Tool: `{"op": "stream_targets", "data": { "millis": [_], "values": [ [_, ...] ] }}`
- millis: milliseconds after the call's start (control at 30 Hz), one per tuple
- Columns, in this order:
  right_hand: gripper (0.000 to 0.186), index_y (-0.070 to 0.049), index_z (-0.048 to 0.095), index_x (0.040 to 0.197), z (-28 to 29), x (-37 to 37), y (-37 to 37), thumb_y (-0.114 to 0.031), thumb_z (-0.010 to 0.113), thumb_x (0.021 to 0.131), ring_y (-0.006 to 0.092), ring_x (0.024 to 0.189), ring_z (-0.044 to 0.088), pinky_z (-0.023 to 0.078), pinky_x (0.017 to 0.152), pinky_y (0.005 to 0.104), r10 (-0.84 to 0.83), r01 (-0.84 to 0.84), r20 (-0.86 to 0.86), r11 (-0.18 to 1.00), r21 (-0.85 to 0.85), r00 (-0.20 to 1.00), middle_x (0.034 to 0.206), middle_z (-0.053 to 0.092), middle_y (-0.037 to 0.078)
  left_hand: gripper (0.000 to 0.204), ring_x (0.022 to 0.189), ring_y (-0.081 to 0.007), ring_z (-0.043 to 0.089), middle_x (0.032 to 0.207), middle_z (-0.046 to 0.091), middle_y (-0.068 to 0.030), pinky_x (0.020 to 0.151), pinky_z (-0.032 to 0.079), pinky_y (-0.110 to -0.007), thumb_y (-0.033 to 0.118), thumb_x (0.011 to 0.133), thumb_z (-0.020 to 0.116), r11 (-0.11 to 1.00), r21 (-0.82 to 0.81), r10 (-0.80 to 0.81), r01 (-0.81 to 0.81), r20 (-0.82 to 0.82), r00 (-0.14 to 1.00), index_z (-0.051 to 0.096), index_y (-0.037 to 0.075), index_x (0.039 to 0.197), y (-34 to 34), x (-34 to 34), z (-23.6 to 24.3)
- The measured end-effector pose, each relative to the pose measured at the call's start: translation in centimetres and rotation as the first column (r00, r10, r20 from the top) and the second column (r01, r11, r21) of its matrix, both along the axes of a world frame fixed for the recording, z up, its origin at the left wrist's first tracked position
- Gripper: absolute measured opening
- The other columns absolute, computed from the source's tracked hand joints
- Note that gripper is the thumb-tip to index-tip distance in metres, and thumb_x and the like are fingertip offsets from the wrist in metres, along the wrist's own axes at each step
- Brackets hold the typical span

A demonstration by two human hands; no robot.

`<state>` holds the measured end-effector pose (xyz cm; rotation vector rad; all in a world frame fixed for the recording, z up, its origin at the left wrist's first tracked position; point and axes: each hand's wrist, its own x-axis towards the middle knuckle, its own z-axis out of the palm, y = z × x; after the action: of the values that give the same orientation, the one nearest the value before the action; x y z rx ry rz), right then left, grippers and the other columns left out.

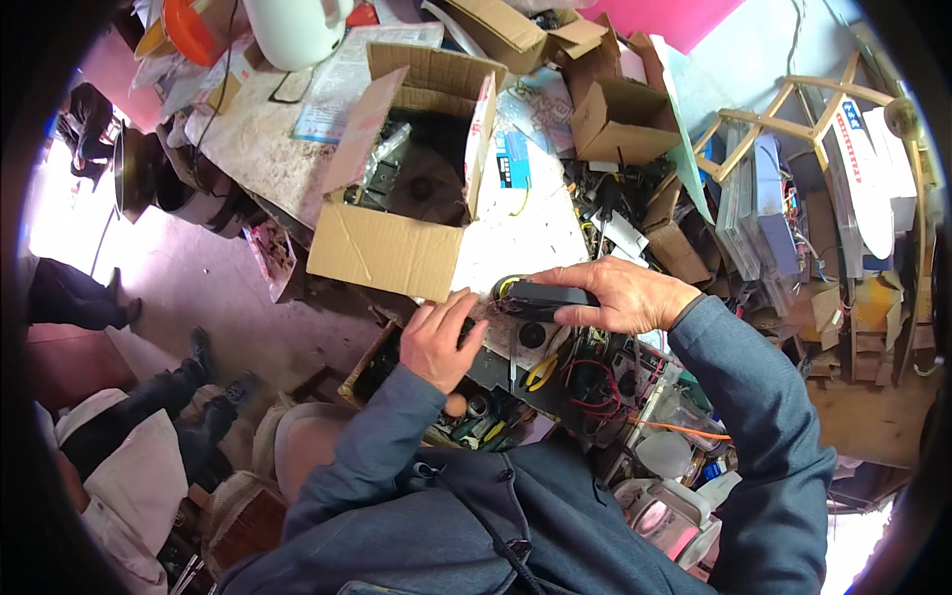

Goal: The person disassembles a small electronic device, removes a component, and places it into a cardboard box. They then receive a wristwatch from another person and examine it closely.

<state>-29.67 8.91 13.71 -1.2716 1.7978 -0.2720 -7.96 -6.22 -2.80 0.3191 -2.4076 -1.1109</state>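
Note:
My right hand [625,297] reaches over the bench and grips a long black plastic housing [545,297] between thumb and fingers. A yellow curved piece [508,286] shows at the housing's left end. My left hand [439,342] is just left of it, fingers bent and thumb apart, with a dark gap between them. Its fingertips are near the lower flap of an opened cardboard box [387,248], which contains a dark round-faced part and a clear plastic bag. Below the housing lie yellow-handled pliers [541,373] and a thin screwdriver-like tool [513,359].
Red wires [595,392] and an orange cable [684,429] tangle at the right front. Smaller cardboard boxes [625,119] and a white kettle [296,30] stand at the back. A wooden lattice rack [773,119] is at right. Another person's legs [188,377] are at left.

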Motion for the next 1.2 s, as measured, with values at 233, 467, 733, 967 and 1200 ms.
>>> {"op": "stream_targets", "data": {
  "millis": [233,467,733,967,1200],
  "values": [
    [0.052,-0.013,0.054,0.144,1.3,0.8,-1.9,-0.022,0.067,0.095,0.0420,0.102,0.068,0.054,0.090,0.0485,0.016,0.007,-0.125,0.983,0.182,0.992,0.112,0.072,0.023,0.036,0.106,-0.0335,0.066,0.117,0.072,-0.0131,0.093,0.053,-0.044,0.018,0.081,0.078,0.995,-0.103,-0.021,0.011,-0.103,0.994,0.072,0.000,0.112,-1.3,0.5,-2.2],
    [0.065,-0.006,0.053,0.143,-0.2,1.9,-0.4,-0.006,0.068,0.080,0.0422,0.103,0.068,0.055,0.087,0.0476,-0.053,0.058,-0.199,0.998,0.019,0.979,0.113,0.070,0.023,0.039,0.115,-0.0319,0.067,0.121,0.072,-0.0114,0.098,0.052,-0.044,0.021,0.075,0.078,0.998,0.012,-0.064,0.065,-0.116,0.991,0.075,0.002,0.108,-1.1,-1.0,-3.2],
    [0.067,0.001,0.060,0.133,-0.9,1.3,-0.6,-0.007,0.070,0.067,0.0337,0.097,0.070,0.057,0.087,0.0408,-0.006,0.010,-0.300,1.000,0.012,0.954,0.114,0.070,0.017,0.034,0.131,-0.0377,0.058,0.126,0.072,0.0016,0.106,0.049,-0.047,0.021,0.073,0.080,0.982,-0.045,-0.181,0.183,0.033,0.983,0.082,0.018,0.108,-1.5,-2.1,-2.8],
    [0.063,0.005,0.060,0.131,-1.1,0.5,-1.3,-0.009,0.068,0.070,0.0295,0.110,0.070,0.055,0.099,0.0451,0.034,-0.025,-0.321,0.999,0.033,0.946,0.119,0.071,0.016,0.029,0.128,-0.0422,0.059,0.121,0.073,0.0017,0.106,0.050,-0.053,0.015,0.073,0.080,0.982,-0.028,-0.185,0.185,0.002,0.983,0.082,0.019,0.102,-1.4,-2.6,-4.2],
    [0.064,0.006,0.060,0.132,-1.2,0.9,-0.6,-0.012,0.069,0.071,0.0298,0.109,0.071,0.055,0.098,0.0475,0.022,-0.033,-0.354,0.999,-0.025,0.935,0.118,0.071,0.017,0.026,0.127,-0.0440,0.059,0.118,0.074,0.0012,0.106,0.051,-0.052,0.012,0.076,0.080,0.976,-0.008,-0.219,0.219,0.021,0.975,0.081,0.017,0.102,-1.2,-2.1,-4.1]
  ]
}}
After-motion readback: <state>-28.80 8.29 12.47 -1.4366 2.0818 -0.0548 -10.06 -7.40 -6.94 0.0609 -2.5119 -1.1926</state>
